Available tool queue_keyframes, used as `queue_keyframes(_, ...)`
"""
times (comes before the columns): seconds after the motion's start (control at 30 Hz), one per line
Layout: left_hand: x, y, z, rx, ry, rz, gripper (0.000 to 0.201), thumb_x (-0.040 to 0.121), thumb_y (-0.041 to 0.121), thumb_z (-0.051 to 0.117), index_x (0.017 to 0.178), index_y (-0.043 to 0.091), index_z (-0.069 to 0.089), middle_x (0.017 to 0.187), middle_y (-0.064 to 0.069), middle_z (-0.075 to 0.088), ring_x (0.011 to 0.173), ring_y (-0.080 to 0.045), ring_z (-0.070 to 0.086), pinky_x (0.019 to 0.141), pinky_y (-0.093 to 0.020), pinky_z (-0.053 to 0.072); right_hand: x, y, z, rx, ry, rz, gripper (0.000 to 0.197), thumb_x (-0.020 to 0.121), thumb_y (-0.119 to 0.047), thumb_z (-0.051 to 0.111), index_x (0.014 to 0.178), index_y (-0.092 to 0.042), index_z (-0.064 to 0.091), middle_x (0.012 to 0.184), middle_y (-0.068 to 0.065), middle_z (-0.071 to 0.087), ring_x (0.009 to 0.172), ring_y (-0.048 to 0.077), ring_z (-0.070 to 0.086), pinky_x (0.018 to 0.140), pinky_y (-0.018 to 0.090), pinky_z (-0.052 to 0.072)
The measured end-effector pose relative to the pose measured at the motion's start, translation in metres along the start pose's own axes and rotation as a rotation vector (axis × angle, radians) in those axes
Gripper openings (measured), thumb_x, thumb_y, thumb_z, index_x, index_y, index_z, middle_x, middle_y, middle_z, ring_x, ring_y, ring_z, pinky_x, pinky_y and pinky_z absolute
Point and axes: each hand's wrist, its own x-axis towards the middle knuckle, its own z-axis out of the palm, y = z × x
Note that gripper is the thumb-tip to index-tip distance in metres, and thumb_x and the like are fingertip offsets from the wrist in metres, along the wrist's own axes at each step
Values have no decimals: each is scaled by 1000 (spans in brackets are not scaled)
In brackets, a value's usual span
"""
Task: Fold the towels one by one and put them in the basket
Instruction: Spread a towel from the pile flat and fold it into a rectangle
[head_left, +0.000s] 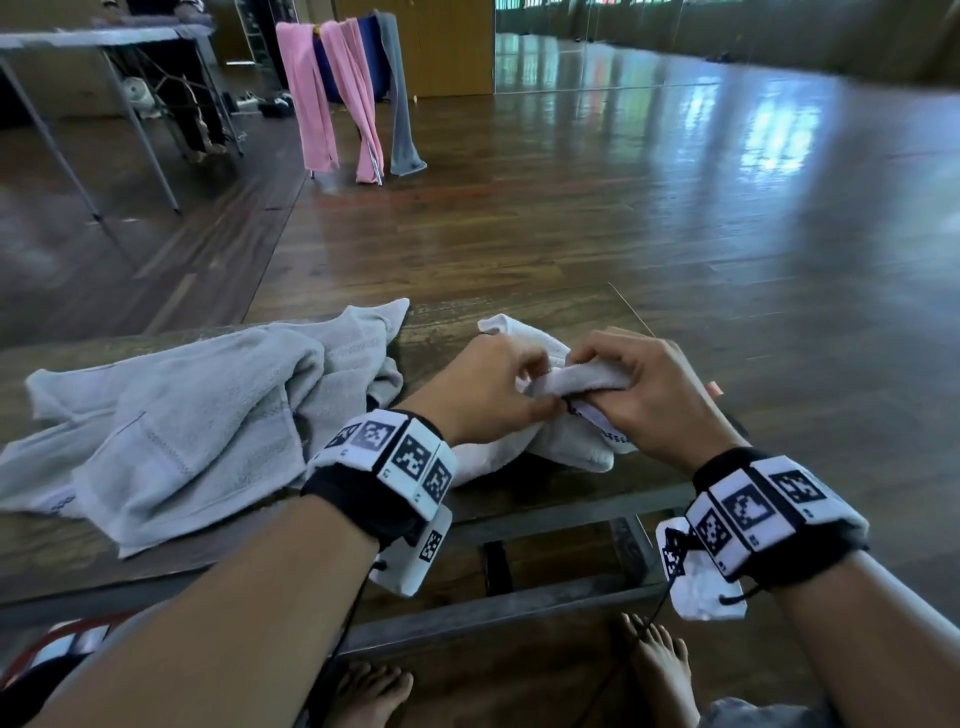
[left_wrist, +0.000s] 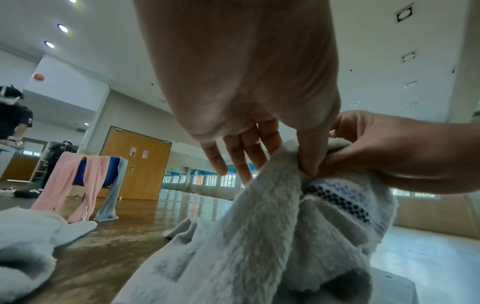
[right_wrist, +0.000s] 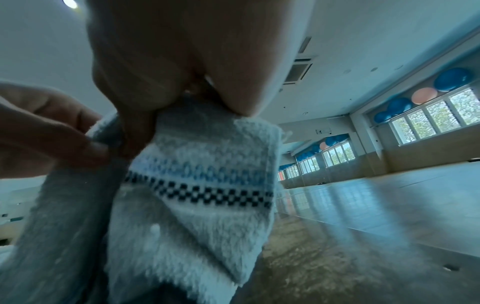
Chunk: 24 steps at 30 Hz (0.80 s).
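A small white towel (head_left: 558, 441) with a dark checked band lies bunched on the wooden table (head_left: 519, 322), partly lifted. My left hand (head_left: 493, 389) pinches its edge between thumb and forefinger, the other fingers (left_wrist: 241, 160) straight. My right hand (head_left: 639, 384) grips the same edge right beside it, fingers curled over the cloth. The band (right_wrist: 202, 185) hangs below my right palm in the right wrist view, and the white towel (left_wrist: 259, 236) drapes down in the left wrist view. A larger light grey towel (head_left: 171, 426) lies crumpled to the left. No basket is in view.
A rack (head_left: 353, 88) hung with pink, blue and grey towels stands on the floor beyond the table. A folding table (head_left: 104, 41) with a person behind it is at the far left. The table's front edge and my bare feet (head_left: 660, 665) are below.
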Motion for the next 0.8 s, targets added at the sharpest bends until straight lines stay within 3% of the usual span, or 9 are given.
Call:
queue_keyframes(0.07, 1, -4, -3, 51, 45, -29, 19, 79, 28, 76, 78, 14, 62, 76, 1, 64, 73, -14, 58, 67, -26, 45, -1, -2, -2, 40, -31, 57, 20, 78, -13, 82, 93, -21, 71, 83, -2, 69, 78, 18, 65, 70, 35, 53)
queue_keyframes(0.13, 0, -11, -9, 55, 111, -70, 24, 76, 31, 78, 71, 22, 57, 65, 10, 56, 62, -8, 51, 60, -23, 38, -2, 2, -5, 46, -78, 100, 16, 84, -19, 77, 95, -26, 69, 81, -4, 68, 72, 13, 64, 64, 27, 51)
queue_keyframes(0.3, -6, -30, -26, 99, 260, -219, 24, 72, 37, 79, 61, 20, 66, 58, 6, 62, 60, -11, 56, 68, -26, 46, 0, 21, -13, -198, -43, 156, 9, 93, -18, 66, 87, -17, 73, 83, -8, 65, 82, 10, 60, 68, 20, 41)
queue_keyframes(0.43, -12, -46, -40, 158, 352, -308, 22, 79, 24, 73, 57, 20, 69, 52, 3, 59, 56, -17, 56, 49, -31, 43, -2, 34, -27, -287, 82, 269, 13, 92, -24, 68, 85, -24, 79, 76, -7, 71, 76, 16, 64, 71, 35, 54)
queue_keyframes(0.5, -15, -52, -44, 156, 442, -328, 32, 86, 16, 66, 53, 17, 63, 50, -2, 54, 51, -19, 49, 49, -36, 40, -4, 37, -32, -315, 136, 335, 13, 91, -25, 67, 86, -28, 78, 80, -8, 70, 75, 19, 63, 69, 38, 55)
queue_keyframes(0.57, -19, -56, -44, 119, 544, -340, 24, 90, 14, 62, 67, 12, 71, 57, -7, 62, 57, -24, 55, 55, -42, 46, -5, 42, -35, -342, 139, 393, 14, 91, -23, 66, 84, -30, 76, 79, -7, 66, 70, 19, 61, 64, 36, 55)
queue_keyframes(0.67, -23, -61, -35, -140, 556, -414, 19, 91, 11, 56, 91, 13, 75, 61, 1, 63, 58, -19, 55, 55, -32, 44, -4, 51, -36, -352, 38, 434, 18, 93, -24, 67, 78, -25, 75, 73, 0, 67, 65, 20, 61, 60, 31, 49)
queue_keyframes(0.73, -23, -63, -27, -292, 442, -454, 17, 91, 9, 55, 87, 2, 70, 61, 1, 56, 57, -15, 47, 56, -24, 38, -3, 53, -34, -312, -142, 409, 24, 95, -28, 68, 72, -25, 74, 62, -2, 66, 56, 14, 58, 55, 26, 43)
queue_keyframes(0.8, -22, -67, -22, -366, 222, -488, 25, 91, 9, 57, 76, -10, 61, 66, -8, 49, 63, -16, 43, 59, -25, 34, -2, 51, -32, -214, -429, 396, 30, 95, -33, 68, 65, -33, 73, 55, -8, 65, 51, 9, 53, 56, 28, 43)
